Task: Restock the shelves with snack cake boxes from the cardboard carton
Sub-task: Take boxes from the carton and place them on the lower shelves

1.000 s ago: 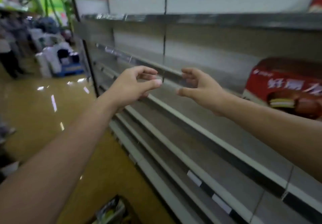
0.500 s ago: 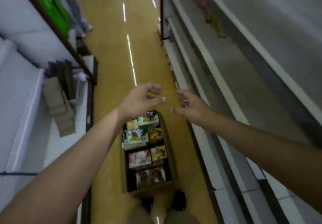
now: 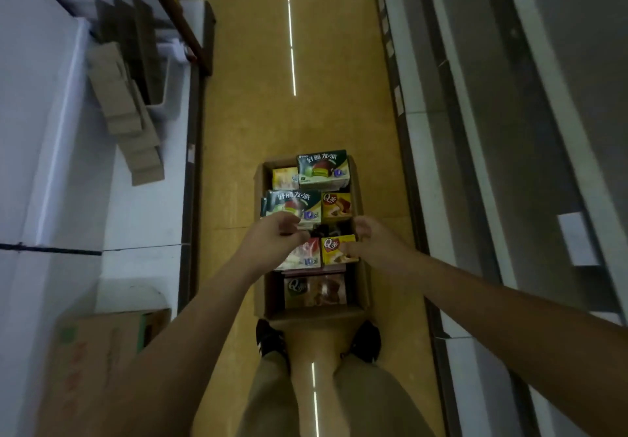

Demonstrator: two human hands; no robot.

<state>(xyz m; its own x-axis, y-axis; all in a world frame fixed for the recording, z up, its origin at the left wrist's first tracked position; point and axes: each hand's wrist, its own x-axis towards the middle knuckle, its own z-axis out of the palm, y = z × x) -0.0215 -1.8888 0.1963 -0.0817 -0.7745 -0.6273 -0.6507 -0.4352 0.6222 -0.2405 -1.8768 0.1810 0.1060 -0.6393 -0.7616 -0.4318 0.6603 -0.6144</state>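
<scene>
Both my arms reach down into the open brown cardboard carton (image 3: pixel 316 316) on the floor (image 3: pixel 255 113): left hand (image 3: pixel 273 237) fingers loosely curled, empty, above the snack cake boxes (image 3: pixel 323 168); right hand (image 3: pixel 372 244) against a small yellow box (image 3: pixel 338 249), grip unclear.

好丽友·派 is printed in white on the green box (image 3: pixel 323 168) at the far right corner of the carton (image 3: pixel 260 185). It is printed again on a second green box (image 3: pixel 293 202) against the left wall, where a "10" is also marked at the lower right. "Q蒂" is carried in a red badge on a yellow box (image 3: pixel 336 206) midway along the right wall and on a nearer yellow box (image 3: pixel 334 249). A large "Q" can be made out on the dark box (image 3: pixel 314 290) at the near end. Red characters are printed on a separate cardboard box (image 3: pixel 102 351) – too blurred to be read.
</scene>
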